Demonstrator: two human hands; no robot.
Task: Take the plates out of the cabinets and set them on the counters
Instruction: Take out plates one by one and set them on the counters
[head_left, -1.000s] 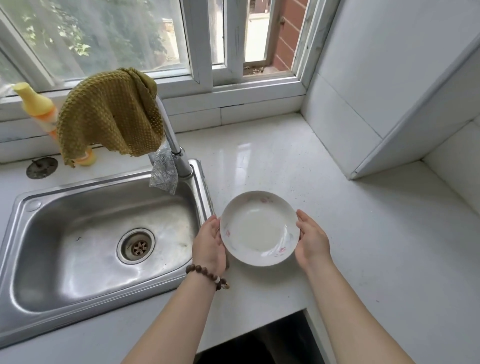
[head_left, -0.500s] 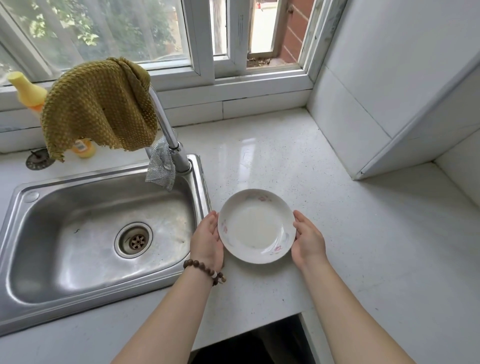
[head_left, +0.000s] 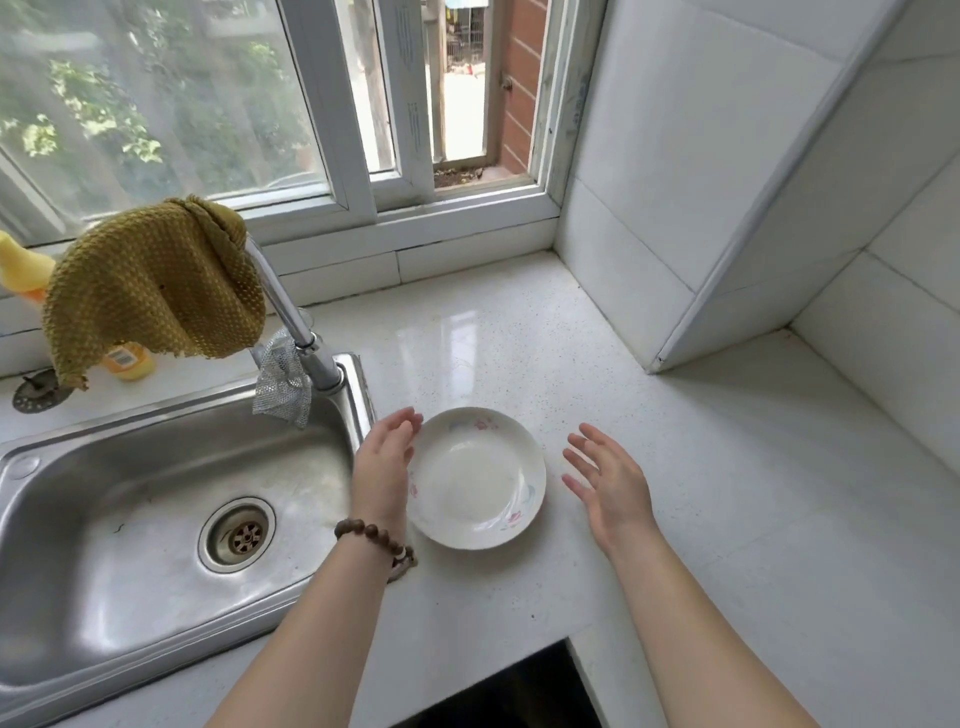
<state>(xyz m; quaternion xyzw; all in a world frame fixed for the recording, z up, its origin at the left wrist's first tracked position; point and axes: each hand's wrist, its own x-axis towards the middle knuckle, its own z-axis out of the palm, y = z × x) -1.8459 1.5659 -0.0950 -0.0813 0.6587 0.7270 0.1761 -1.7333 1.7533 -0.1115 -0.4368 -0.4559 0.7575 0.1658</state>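
A white plate (head_left: 477, 478) with small pink and blue flower prints rests flat on the white speckled counter (head_left: 727, 493), just right of the sink. My left hand (head_left: 383, 467), a bead bracelet at its wrist, hovers beside the plate's left rim with fingers loosely spread; I cannot tell whether it still touches the rim. My right hand (head_left: 608, 483) is open and a short way off the plate's right rim, holding nothing.
A steel sink (head_left: 130, 519) fills the left. Its tap (head_left: 296, 322) carries an olive knitted cloth (head_left: 150, 286) and a mesh scrubber (head_left: 283, 379). A yellow bottle (head_left: 127, 361) stands behind. Tiled walls close the right side; a dark opening (head_left: 509, 691) lies below the counter's front edge.
Both hands held the plate by its rim before; now they have let go. The right hand has moved away to the right, and the plate lies on the counter.
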